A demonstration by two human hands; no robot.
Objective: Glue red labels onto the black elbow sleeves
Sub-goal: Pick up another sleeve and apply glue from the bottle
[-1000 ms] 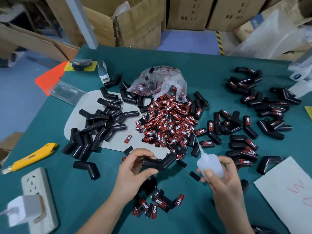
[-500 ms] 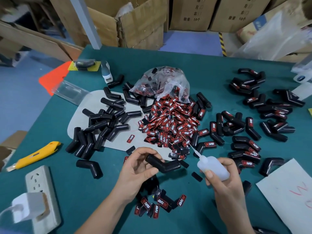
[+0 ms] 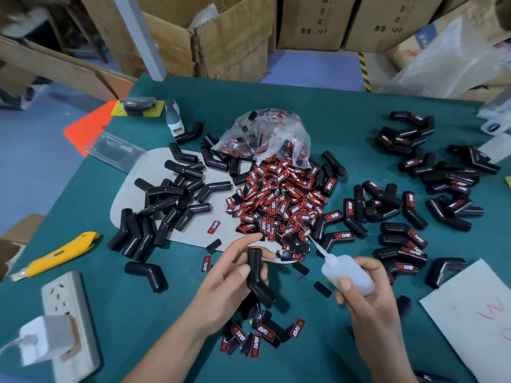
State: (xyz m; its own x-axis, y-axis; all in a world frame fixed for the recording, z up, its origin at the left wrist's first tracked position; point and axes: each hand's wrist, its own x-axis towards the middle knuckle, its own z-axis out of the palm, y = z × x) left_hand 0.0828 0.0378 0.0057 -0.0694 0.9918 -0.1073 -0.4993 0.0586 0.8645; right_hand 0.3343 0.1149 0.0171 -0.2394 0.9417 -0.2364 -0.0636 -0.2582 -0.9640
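- Left hand [image 3: 229, 283] grips a bare sleeve [image 3: 257, 276], thumb on its side, index finger stretched toward the labels [image 3: 279, 205].
- Sleeve's upper leg stands near upright, bend low, lower leg slanting right and down.
- Right hand [image 3: 365, 297] wraps the glue bottle [image 3: 347, 275]; nozzle aims up-left, its tip over the label heap, well off the sleeve.
- I judge the bottle must swing left to reach the sleeve; sleeve lies left of the nozzle.
- Bare sleeves [image 3: 166, 205] left of the heap, labelled ones [image 3: 401, 239] right.
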